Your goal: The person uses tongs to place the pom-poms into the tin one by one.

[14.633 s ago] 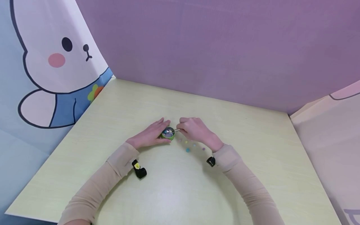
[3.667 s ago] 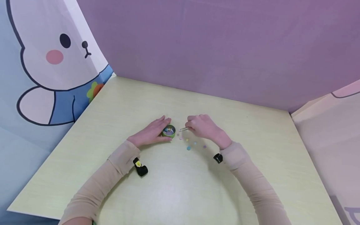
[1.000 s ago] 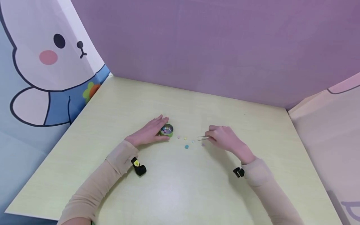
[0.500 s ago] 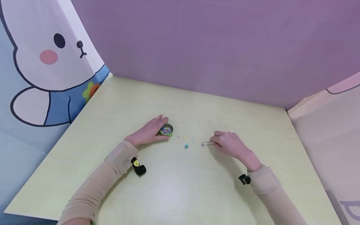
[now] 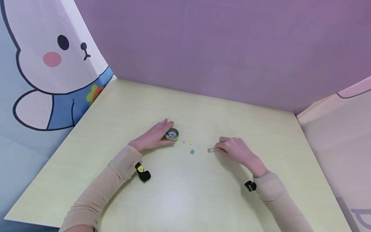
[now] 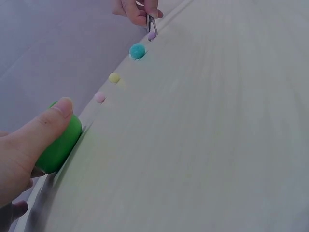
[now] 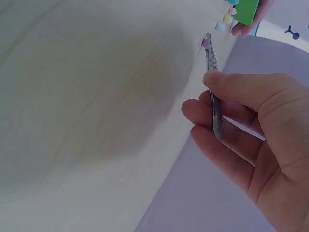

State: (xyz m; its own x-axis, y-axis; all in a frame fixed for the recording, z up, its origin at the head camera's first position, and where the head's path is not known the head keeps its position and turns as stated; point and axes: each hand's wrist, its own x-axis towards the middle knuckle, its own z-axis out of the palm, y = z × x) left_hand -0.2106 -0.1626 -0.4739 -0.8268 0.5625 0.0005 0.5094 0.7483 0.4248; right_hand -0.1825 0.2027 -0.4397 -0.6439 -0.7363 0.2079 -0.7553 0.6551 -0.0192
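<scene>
My left hand (image 5: 153,136) holds a small round green tin (image 6: 63,145) between thumb and straight fingers. Several tiny coloured balls show inside the tin in the head view. My right hand (image 7: 270,125) pinches metal tweezers (image 7: 217,118) between thumb and fingers. Their tips stand on either side of a small purple ball (image 7: 205,43) on the table. In a loose line between tin and tweezers lie a pink ball (image 6: 100,97), a yellow ball (image 6: 114,77), a pale blue ball (image 5: 198,146) and a larger teal ball (image 6: 137,51).
The pale wood-grain table (image 5: 174,193) meets a purple backdrop (image 5: 208,48) at its far edge. A cartoon-printed cloth (image 5: 52,80) hangs on the left and another pale cloth (image 5: 342,145) on the right.
My right hand has moved the tweezers from the tin, rightward to the purple ball. Their spread tips have come together around it over the last second. My left hand has stayed at the tin.
</scene>
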